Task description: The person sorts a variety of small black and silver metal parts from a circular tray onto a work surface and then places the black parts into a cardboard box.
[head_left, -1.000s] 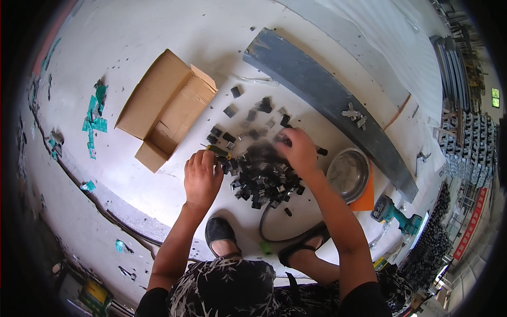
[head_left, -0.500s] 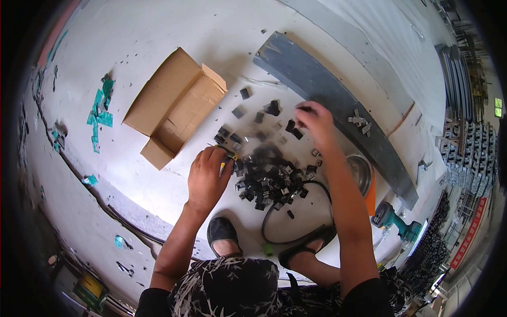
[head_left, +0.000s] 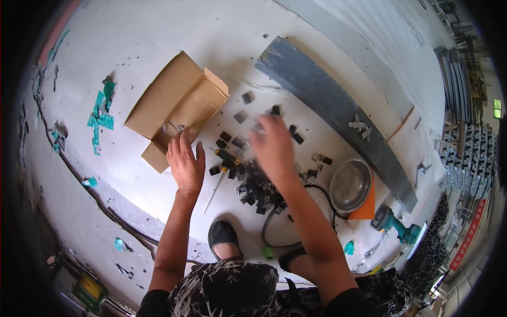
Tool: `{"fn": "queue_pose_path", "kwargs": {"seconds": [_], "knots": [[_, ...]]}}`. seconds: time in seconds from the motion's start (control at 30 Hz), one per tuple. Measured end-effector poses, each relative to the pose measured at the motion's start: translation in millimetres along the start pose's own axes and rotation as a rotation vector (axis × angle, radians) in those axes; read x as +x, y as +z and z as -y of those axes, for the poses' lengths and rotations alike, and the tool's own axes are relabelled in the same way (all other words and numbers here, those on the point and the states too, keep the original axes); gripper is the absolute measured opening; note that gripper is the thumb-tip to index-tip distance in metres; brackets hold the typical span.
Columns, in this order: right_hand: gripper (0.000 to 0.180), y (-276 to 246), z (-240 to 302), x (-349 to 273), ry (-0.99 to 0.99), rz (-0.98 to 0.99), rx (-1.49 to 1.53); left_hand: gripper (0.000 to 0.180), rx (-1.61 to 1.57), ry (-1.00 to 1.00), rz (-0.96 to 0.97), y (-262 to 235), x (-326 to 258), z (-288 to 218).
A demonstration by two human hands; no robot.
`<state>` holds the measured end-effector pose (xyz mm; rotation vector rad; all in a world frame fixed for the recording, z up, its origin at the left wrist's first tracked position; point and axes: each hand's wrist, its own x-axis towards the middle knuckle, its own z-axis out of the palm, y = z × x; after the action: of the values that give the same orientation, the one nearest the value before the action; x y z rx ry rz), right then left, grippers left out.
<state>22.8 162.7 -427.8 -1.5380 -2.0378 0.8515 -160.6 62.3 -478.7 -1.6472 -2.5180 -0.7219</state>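
Observation:
My left hand is at the near corner of an open cardboard box, its fingers stretched out and apart. Small shiny pieces show just beyond its fingertips, against the inside of the box; I cannot tell if they are in the air or lying there. Smeared by motion, my right hand hangs over the far part of a heap of small black and metal clips. Its fingers are too blurred to show what they hold. Between the hands lie a screwdriver with a dark green handle and a long thin shaft.
Loose black pieces are scattered beyond the heap. On the right, a long grey metal beam carries several small metal parts. Nearer are a round metal bowl, an orange sheet, a black cable and a teal power drill.
My left hand has moved left from beside the screwdriver to the box, its fingers now spread. My right hand has swung left from near the beam to above the heap. Shiny pieces now show at the box.

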Motion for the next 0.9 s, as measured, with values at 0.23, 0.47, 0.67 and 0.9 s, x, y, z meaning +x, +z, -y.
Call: {"fn": "queue_pose_path", "kwargs": {"seconds": [0.23,0.47,0.67,0.9], "knots": [[0.02,-23,-90,-36,0.035,0.065,-0.353,0.035,-0.053,-0.058,0.104,1,-6,-2],[0.02,-18,-70,-3,-0.13,0.077,-0.289,0.04,-0.089,-0.015,0.06,-6,-12,-5],[0.027,-29,-101,-3,0.039,0.078,-0.345,0.05,-0.178,0.014,0.027,-9,-27,-14],[0.037,0,52,11,0.292,0.346,0.957,0.063,0.005,0.029,-0.057,4,-56,2]]}}
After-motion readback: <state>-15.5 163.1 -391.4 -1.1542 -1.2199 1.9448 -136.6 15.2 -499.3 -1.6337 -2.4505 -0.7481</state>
